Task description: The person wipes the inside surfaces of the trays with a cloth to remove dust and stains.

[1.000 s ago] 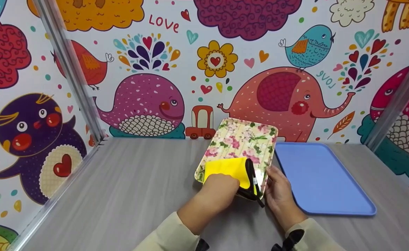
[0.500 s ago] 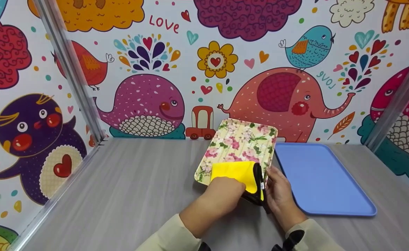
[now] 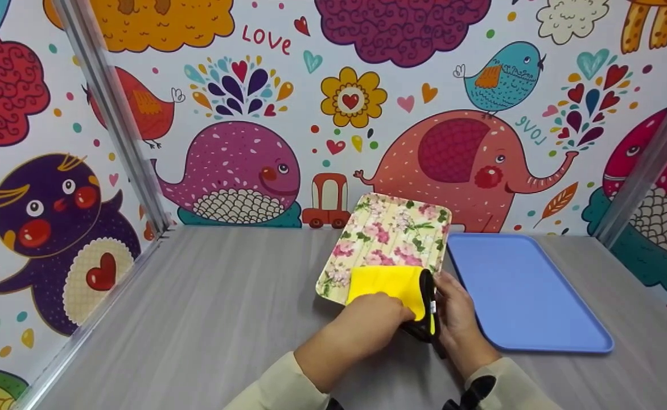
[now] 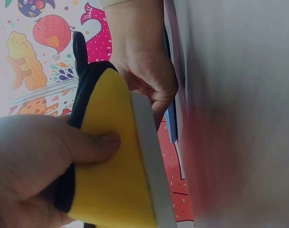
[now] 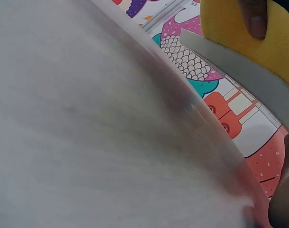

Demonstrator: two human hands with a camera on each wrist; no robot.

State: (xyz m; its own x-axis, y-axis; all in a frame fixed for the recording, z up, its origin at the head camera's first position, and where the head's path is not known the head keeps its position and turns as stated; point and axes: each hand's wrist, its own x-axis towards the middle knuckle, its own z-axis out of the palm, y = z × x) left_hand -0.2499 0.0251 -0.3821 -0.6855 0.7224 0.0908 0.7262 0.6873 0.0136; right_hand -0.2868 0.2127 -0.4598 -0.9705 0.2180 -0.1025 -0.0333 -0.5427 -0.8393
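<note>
A floral tray with pink blossoms on cream is held tilted up off the table. My right hand grips its right edge; in the left wrist view, the fingers of that right hand curl at the tray's pale edge. A folded yellow cloth with black trim lies against the lower part of the tray's face. My left hand holds the cloth, and its thumb presses on the yellow side in the left wrist view. The tray's near edge is hidden behind the cloth and left hand.
A blue tray lies flat on the grey table, just right of the floral one. Behind the table rises a wall printed with cartoon animals. Metal posts stand at the corners.
My left hand has slid the yellow cloth right and slightly toward me across the floral tray, to its near right corner. The right hand and the tray stay almost still.
</note>
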